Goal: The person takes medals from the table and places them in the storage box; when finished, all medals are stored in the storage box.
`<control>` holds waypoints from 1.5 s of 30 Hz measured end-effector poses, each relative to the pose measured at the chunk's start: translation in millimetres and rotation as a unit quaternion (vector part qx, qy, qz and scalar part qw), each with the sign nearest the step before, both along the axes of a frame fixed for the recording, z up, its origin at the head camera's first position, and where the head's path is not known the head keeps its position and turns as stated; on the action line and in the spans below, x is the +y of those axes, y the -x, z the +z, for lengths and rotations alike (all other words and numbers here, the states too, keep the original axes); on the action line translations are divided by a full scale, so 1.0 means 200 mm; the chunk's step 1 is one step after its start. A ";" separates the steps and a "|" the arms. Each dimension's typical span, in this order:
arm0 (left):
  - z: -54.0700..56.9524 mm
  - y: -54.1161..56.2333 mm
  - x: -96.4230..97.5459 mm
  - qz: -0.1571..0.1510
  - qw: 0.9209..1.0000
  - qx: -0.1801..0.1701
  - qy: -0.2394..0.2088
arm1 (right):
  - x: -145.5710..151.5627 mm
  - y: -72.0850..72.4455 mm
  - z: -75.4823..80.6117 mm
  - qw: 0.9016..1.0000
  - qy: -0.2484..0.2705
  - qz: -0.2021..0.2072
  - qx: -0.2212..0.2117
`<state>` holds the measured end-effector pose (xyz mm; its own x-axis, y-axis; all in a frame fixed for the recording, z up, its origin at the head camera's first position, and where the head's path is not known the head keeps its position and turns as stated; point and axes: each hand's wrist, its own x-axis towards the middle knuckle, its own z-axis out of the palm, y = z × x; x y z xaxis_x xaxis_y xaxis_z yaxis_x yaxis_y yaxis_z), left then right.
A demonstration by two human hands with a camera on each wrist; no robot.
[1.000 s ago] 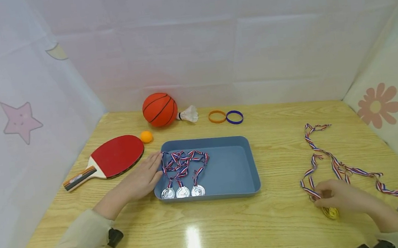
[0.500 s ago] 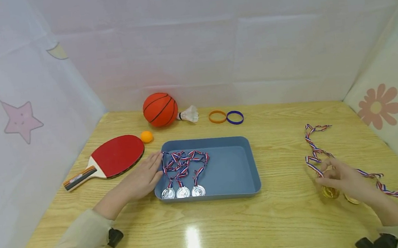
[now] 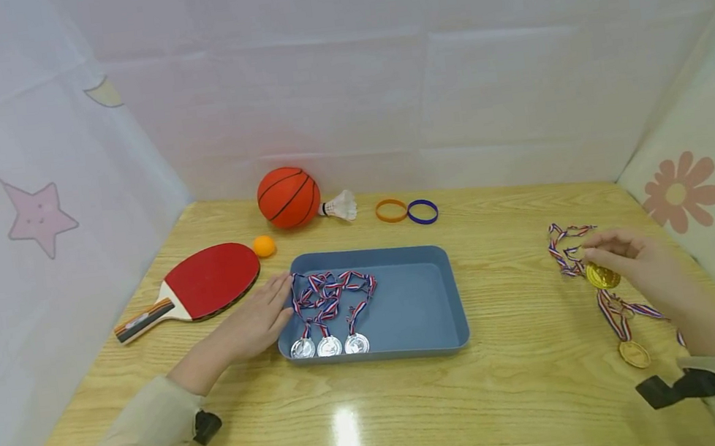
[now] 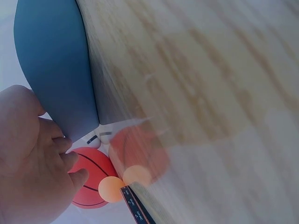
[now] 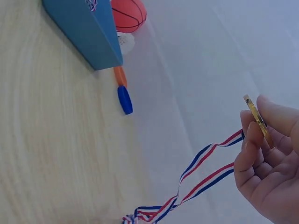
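My right hand (image 3: 651, 270) pinches a gold medal (image 3: 603, 276) above the right side of the table. In the right wrist view the medal (image 5: 257, 119) is edge-on between thumb and fingers, and its striped ribbon (image 5: 203, 170) trails down. Below that hand another gold medal (image 3: 634, 354) lies on the wood, its ribbon partly behind my forearm. With straight fingers my left hand (image 3: 259, 319) touches the left wall of a blue-grey tray (image 3: 413, 301). Three silver medals (image 3: 328, 346) lie along the tray's near side, their ribbons (image 3: 326, 296) heaped behind them.
Left of the tray lie a red table tennis paddle (image 3: 212, 280) and an orange ball (image 3: 264, 246). Behind it are a small basketball (image 3: 289, 197), a shuttlecock (image 3: 340, 206), an orange wristband (image 3: 392, 219) and a blue wristband (image 3: 423, 221). Cloth hangs around the table.
My right hand has lifted the gold medal and moved it away from me, its ribbon partly raised. The other gold medal has come into view; the silver one at right is now hidden. My left hand stays put.
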<state>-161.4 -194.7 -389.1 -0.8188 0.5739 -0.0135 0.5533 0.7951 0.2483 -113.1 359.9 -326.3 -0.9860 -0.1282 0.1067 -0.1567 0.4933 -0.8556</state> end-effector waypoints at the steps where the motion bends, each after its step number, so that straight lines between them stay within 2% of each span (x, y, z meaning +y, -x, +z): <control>1: 0.00 0.00 0.00 0.000 1.000 0.000 0.000 | -0.01 0.02 0.02 1.000 -0.001 0.002 0.006; 3: 0.00 0.00 0.00 0.001 1.000 -0.001 0.000 | -0.04 0.04 0.08 1.000 -0.012 -0.009 0.011; 7: 0.00 -0.01 0.00 0.003 1.000 -0.004 0.000 | -0.12 0.10 0.19 0.998 0.059 0.008 0.019; 10: 0.00 -0.01 0.00 0.003 1.000 -0.004 0.001 | -0.20 0.13 0.27 0.997 0.077 0.016 0.013; 13: 0.00 -0.01 0.00 0.004 1.000 -0.003 0.001 | -0.28 0.16 0.34 1.000 0.018 0.009 0.006; 15: 0.00 0.00 0.00 0.004 1.000 -0.003 0.001 | -0.33 0.18 0.38 1.000 0.003 0.016 0.014; 19: 0.00 0.00 0.00 0.005 1.000 -0.004 0.003 | -0.45 0.21 0.44 0.997 0.040 0.057 0.039; 24: 0.00 0.00 0.00 0.003 1.000 -0.004 0.003 | -0.60 0.26 0.47 0.980 0.126 0.141 0.052; 28: 0.00 0.01 0.00 0.001 1.000 -0.001 0.005 | -0.72 0.28 0.47 0.977 0.114 0.177 0.045; 34: -0.01 0.01 0.00 0.000 1.000 0.004 0.008 | -0.89 0.30 0.42 0.974 0.100 0.205 0.005; 39: -0.01 0.01 0.00 -0.002 1.000 0.007 0.008 | -1.00 0.32 0.32 0.971 0.086 0.223 -0.023; 45: -0.01 0.01 0.00 -0.003 1.000 0.012 0.006 | -1.09 0.35 0.16 0.969 0.067 0.232 -0.046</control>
<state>-162.8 -195.1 -390.8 -0.8155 0.5787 -0.0006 0.5639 0.7948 0.2246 -182.6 141.6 -293.9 -0.8320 -0.5505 0.0680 -0.2557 0.2720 -0.9277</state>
